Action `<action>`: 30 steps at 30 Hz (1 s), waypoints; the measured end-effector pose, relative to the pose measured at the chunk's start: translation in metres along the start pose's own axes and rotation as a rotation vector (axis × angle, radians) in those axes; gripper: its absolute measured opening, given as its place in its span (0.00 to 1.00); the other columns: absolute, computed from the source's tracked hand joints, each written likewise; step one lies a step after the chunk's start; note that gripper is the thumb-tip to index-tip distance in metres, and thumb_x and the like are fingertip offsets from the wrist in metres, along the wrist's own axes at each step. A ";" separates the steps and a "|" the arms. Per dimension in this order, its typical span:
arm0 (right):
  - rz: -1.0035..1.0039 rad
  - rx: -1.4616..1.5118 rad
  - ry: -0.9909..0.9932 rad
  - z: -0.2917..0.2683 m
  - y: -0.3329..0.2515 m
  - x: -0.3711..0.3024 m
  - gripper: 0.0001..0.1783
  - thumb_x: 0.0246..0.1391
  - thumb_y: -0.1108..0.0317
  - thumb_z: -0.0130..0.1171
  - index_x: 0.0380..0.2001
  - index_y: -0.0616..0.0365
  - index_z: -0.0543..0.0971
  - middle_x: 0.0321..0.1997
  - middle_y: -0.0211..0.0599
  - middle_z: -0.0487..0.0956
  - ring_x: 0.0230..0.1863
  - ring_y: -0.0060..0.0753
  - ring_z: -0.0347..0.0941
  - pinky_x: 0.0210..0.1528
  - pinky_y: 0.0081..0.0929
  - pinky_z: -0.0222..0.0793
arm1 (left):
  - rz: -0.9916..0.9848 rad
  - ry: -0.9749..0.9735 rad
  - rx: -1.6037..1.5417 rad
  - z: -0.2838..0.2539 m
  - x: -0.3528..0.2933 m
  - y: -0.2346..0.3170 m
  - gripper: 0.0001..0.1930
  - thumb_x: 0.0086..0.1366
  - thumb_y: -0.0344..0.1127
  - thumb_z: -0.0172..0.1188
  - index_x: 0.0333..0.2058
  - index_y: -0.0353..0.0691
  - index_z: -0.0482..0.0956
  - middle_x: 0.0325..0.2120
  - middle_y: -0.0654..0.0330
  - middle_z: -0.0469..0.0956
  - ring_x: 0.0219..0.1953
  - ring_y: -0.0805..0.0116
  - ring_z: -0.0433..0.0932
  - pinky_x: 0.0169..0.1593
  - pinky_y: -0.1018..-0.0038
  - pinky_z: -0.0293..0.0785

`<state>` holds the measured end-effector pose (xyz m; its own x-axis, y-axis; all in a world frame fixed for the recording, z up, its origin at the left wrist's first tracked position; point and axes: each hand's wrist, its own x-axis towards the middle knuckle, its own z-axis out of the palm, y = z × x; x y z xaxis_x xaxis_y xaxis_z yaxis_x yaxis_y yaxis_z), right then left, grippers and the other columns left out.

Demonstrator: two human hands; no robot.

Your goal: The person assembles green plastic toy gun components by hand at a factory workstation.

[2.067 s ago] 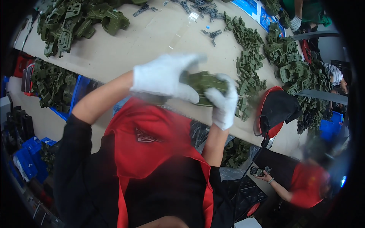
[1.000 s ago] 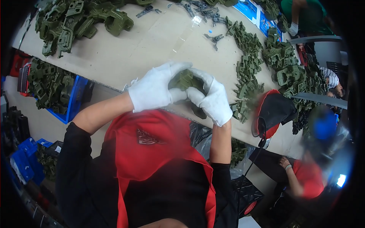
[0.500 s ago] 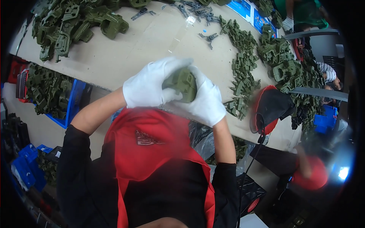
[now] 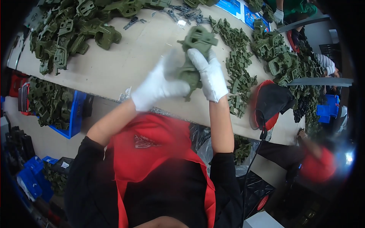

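My right hand (image 4: 211, 76), in a white glove, grips a long olive-green moulded plastic vehicle body (image 4: 199, 37) over the table. The body stretches away from me, its wider, hollowed end beyond my fingers and a narrow tip below them. My gloved left hand (image 4: 156, 83), blurred by motion, is just to its left with thumb and fingers apart. The left thumb reaches the body's lower part; whether it touches is unclear. Several small grey plastic parts (image 4: 190, 15) lie on the table beyond the body.
Green vehicle bodies are heaped at the table's far left (image 4: 99, 34) and right (image 4: 279, 57). Small green pieces (image 4: 237, 57) lie in a strip right of my hands. A black-and-red cloth item (image 4: 272, 100) sits at the right edge. A blue crate (image 4: 76, 114) of green parts stands left. Other people work at right.
Both hands were cupped round the green piece close to me. Now my right hand has carried it farther over the table, and my left hand has opened and come away to the left.
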<state>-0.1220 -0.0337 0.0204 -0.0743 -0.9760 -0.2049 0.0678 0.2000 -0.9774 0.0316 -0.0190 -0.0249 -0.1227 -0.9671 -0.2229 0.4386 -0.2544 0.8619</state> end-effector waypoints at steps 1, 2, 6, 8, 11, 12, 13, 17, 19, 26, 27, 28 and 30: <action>-0.044 -0.100 -0.064 0.003 -0.002 -0.006 0.32 0.53 0.61 0.65 0.57 0.67 0.68 0.50 0.39 0.78 0.50 0.27 0.74 0.52 0.24 0.69 | 0.025 -0.163 0.059 -0.001 -0.011 -0.004 0.43 0.53 0.48 0.71 0.63 0.38 0.61 0.57 0.51 0.67 0.57 0.58 0.70 0.57 0.63 0.70; -0.090 -0.204 -0.122 0.004 -0.003 -0.012 0.34 0.55 0.59 0.64 0.59 0.66 0.67 0.49 0.39 0.78 0.50 0.26 0.73 0.52 0.23 0.69 | 0.048 -0.331 0.116 -0.001 -0.015 -0.005 0.41 0.55 0.47 0.69 0.63 0.36 0.61 0.57 0.52 0.67 0.57 0.61 0.71 0.57 0.64 0.70; 0.066 0.036 -0.175 -0.043 -0.023 -0.032 0.38 0.54 0.61 0.63 0.64 0.65 0.62 0.54 0.47 0.76 0.57 0.37 0.71 0.57 0.28 0.68 | -0.394 -0.615 -0.161 -0.027 -0.013 0.015 0.49 0.52 0.60 0.68 0.65 0.39 0.57 0.59 0.47 0.67 0.58 0.59 0.71 0.58 0.64 0.71; -0.087 0.078 0.019 -0.042 0.003 -0.029 0.39 0.51 0.65 0.64 0.64 0.64 0.62 0.57 0.49 0.73 0.61 0.39 0.68 0.58 0.32 0.68 | -0.519 -0.765 -0.657 -0.036 -0.012 -0.002 0.59 0.49 0.71 0.62 0.67 0.31 0.49 0.53 0.41 0.71 0.44 0.45 0.79 0.42 0.53 0.80; -0.252 0.248 -0.301 -0.042 0.048 -0.006 0.37 0.45 0.73 0.64 0.61 0.60 0.66 0.56 0.42 0.74 0.58 0.41 0.71 0.59 0.37 0.68 | -0.487 -0.941 -0.695 -0.043 -0.006 -0.033 0.61 0.51 0.76 0.55 0.67 0.31 0.45 0.55 0.41 0.69 0.43 0.40 0.78 0.40 0.49 0.80; -0.254 0.254 -0.302 -0.039 0.044 -0.007 0.37 0.45 0.73 0.64 0.61 0.60 0.66 0.56 0.42 0.74 0.58 0.41 0.71 0.59 0.37 0.68 | -0.486 -0.960 -0.764 -0.041 -0.012 -0.033 0.61 0.52 0.76 0.54 0.68 0.31 0.44 0.56 0.42 0.68 0.44 0.39 0.77 0.41 0.48 0.79; -0.148 0.545 -0.340 -0.035 0.035 -0.010 0.37 0.44 0.73 0.65 0.60 0.59 0.67 0.57 0.42 0.73 0.58 0.42 0.71 0.59 0.37 0.67 | -0.399 -0.759 -0.479 -0.043 -0.024 -0.025 0.58 0.55 0.74 0.53 0.67 0.29 0.45 0.57 0.43 0.68 0.49 0.44 0.76 0.47 0.51 0.77; -0.079 0.577 -0.199 -0.045 0.018 -0.017 0.37 0.40 0.72 0.70 0.57 0.60 0.69 0.54 0.40 0.75 0.54 0.38 0.73 0.57 0.34 0.70 | -0.226 -0.475 -0.044 -0.041 0.001 0.021 0.49 0.55 0.56 0.67 0.66 0.31 0.55 0.57 0.51 0.70 0.55 0.62 0.72 0.57 0.68 0.70; -0.132 0.306 -0.084 -0.034 0.011 -0.023 0.35 0.39 0.73 0.71 0.54 0.64 0.70 0.51 0.39 0.77 0.50 0.33 0.75 0.54 0.29 0.72 | -0.190 -0.562 0.375 -0.028 0.004 0.053 0.49 0.52 0.49 0.70 0.66 0.32 0.56 0.55 0.51 0.72 0.54 0.64 0.72 0.56 0.69 0.70; -0.336 -0.170 0.025 -0.013 0.009 -0.033 0.37 0.36 0.67 0.75 0.52 0.62 0.70 0.44 0.36 0.78 0.45 0.26 0.75 0.52 0.27 0.71 | 0.101 -0.460 0.737 0.003 0.006 0.021 0.36 0.49 0.36 0.70 0.58 0.38 0.67 0.47 0.51 0.78 0.49 0.63 0.78 0.52 0.69 0.73; -0.298 -0.311 0.046 -0.014 -0.004 -0.040 0.37 0.34 0.67 0.74 0.51 0.61 0.70 0.43 0.38 0.78 0.45 0.27 0.75 0.50 0.27 0.71 | 0.176 -0.448 0.766 0.003 0.006 0.013 0.33 0.50 0.33 0.69 0.56 0.38 0.68 0.45 0.51 0.80 0.47 0.63 0.80 0.49 0.70 0.75; -0.297 -0.340 0.049 -0.016 -0.005 -0.040 0.38 0.33 0.65 0.74 0.51 0.61 0.70 0.43 0.40 0.78 0.44 0.28 0.75 0.49 0.28 0.72 | 0.186 -0.476 0.768 0.007 0.005 0.014 0.33 0.50 0.33 0.69 0.56 0.38 0.68 0.45 0.51 0.80 0.47 0.63 0.80 0.49 0.70 0.75; -0.308 -0.372 0.045 -0.022 -0.002 -0.039 0.39 0.32 0.64 0.75 0.51 0.62 0.70 0.42 0.41 0.78 0.45 0.28 0.75 0.50 0.29 0.71 | 0.178 -0.460 0.849 0.015 0.002 0.021 0.32 0.50 0.33 0.69 0.55 0.38 0.69 0.42 0.52 0.81 0.45 0.62 0.81 0.48 0.70 0.75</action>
<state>-0.1414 0.0064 0.0290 -0.0784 -0.9916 0.1025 -0.3241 -0.0719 -0.9433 0.0269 -0.0258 -0.0004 -0.5308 -0.8474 -0.0135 -0.2791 0.1596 0.9469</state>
